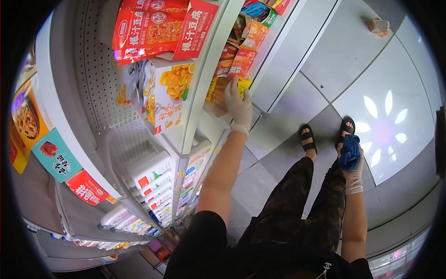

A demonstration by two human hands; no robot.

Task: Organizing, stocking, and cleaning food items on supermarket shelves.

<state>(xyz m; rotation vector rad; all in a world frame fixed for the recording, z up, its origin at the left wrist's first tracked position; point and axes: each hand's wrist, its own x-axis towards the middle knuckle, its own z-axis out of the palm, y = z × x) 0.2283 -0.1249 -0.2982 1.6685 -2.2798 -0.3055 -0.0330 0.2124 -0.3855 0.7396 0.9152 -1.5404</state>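
Observation:
My left hand (239, 103), in a thin pale glove, reaches to the lower shelf and touches a yellow display box (244, 84) of packaged snacks at the shelf's near end. Its fingertips rest at the box's front edge; whether they grip it is hard to tell. Clear-fronted brown snack packs (219, 91) lie in that box beside the fingers. My right hand (354, 171), gloved too, is held low over my right leg, closed around a crumpled dark blue cloth (350, 152).
Red snack boxes (242, 62) stand farther along the lower shelf. Above are a red display box (195, 29) and a white snack box (173, 94). White bottles (156, 179) fill the neighbouring shelving. A small orange-and-white carton (379, 27) is on the tiled floor.

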